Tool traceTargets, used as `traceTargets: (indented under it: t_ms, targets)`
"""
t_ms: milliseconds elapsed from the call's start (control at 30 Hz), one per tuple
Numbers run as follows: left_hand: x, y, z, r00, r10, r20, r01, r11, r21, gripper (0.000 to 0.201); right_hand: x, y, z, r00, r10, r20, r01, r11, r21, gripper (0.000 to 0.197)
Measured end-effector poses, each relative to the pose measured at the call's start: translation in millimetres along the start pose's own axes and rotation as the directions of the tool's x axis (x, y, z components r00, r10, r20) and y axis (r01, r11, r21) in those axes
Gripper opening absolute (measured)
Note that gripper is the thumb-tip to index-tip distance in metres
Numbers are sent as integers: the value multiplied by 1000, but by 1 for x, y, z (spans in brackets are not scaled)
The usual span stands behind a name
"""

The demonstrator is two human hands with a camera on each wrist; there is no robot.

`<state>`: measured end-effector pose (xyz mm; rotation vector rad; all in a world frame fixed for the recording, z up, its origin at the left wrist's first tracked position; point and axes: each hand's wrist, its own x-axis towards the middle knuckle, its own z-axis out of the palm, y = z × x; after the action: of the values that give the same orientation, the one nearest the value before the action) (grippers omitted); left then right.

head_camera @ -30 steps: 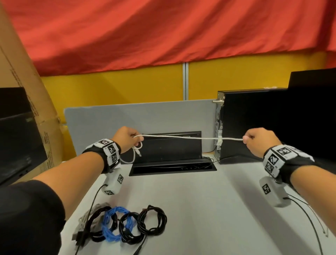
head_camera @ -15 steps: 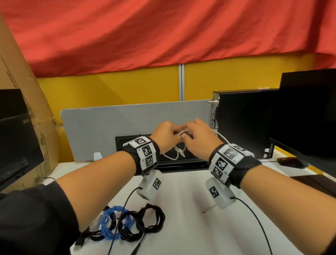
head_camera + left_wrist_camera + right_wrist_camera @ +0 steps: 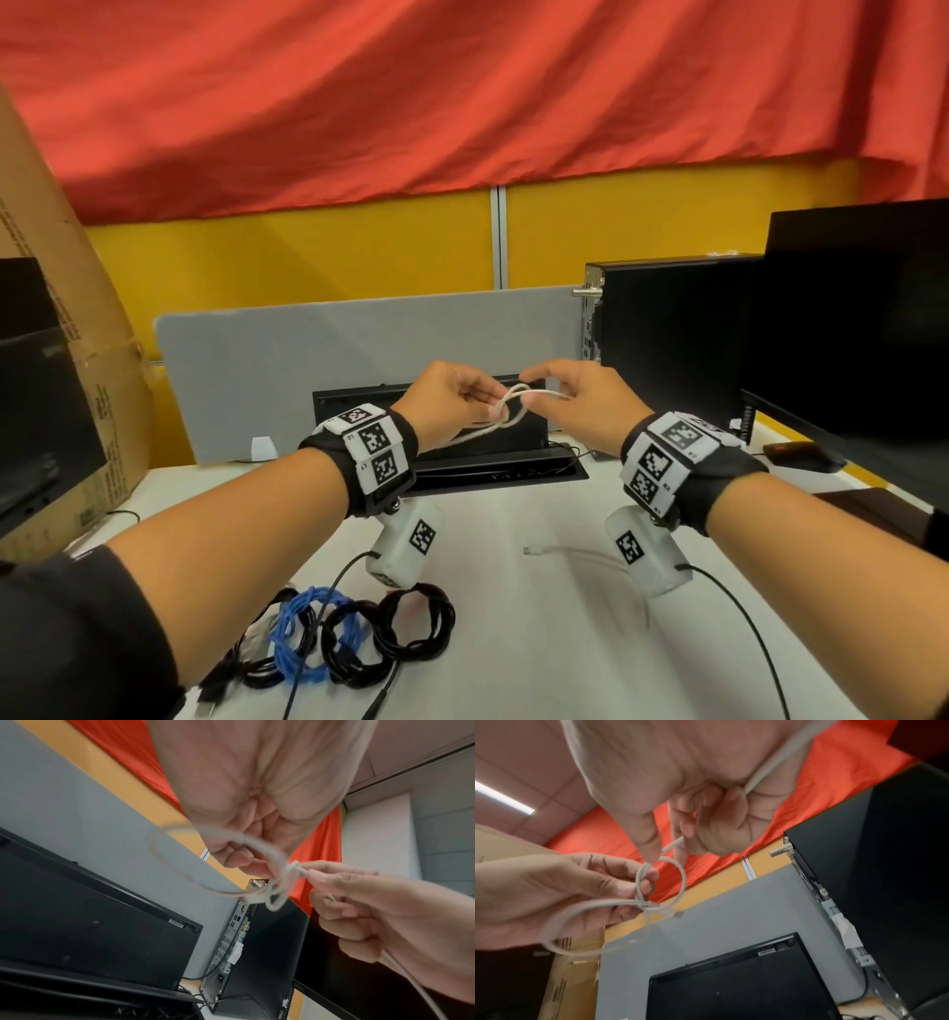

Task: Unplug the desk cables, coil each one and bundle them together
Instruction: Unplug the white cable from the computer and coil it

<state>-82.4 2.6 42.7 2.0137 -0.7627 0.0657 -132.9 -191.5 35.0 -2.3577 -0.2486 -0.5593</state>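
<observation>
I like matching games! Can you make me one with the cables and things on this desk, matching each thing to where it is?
Things:
1. white cable
2. blue cable coil
3. computer tower
4. cardboard box

Places:
A. standing at the desk's right
B. lying at the desk's front left, among black coils
C. leaning at the far left
D. looped between both hands

Pairs: 1-D, 2-B, 3-A, 4-C

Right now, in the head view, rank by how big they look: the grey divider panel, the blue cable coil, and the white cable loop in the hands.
1. Grey divider panel, by far the largest.
2. Blue cable coil.
3. White cable loop, looks slightly smaller, but it sits farther from the camera than the coil, so this ordering is unsure.
</observation>
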Motion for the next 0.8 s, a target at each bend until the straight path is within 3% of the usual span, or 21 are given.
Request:
traceTargets:
  t_ms: [167,267,400,533,600,700,800]
  targets:
    - [2,0,3,999,-11,-45,11,1000,-5,7,1,0,2,997,-73,-40,70,996,-54,15]
    - [1,1,4,996,-82,-36,78,992,-104,4,-1,0,8,992,-43,-118,53,995,87,14]
    - [-1,5,6,991,-135,15,135,973,-189,6,-2,-4,13,987,33,-157,28,928,371,10]
    - [-2,9,4,983,-179,-35,156,925,-347,7,-6,-6,11,976,111,-190,4,853,521,10]
    - [-1,9,3,976,-209,-57,178,924,-340,8,-7,-7,10,959,199,-203,-38,799,600,12]
    - [0,9,4,965,-255,-67,232,942,-243,10,-4,-10,10,952,271,-143,-115,749,653,14]
    - [0,12,7,955,-295,-20,280,924,-259,15,0,-9,17,937,304,-171,-145,784,604,17]
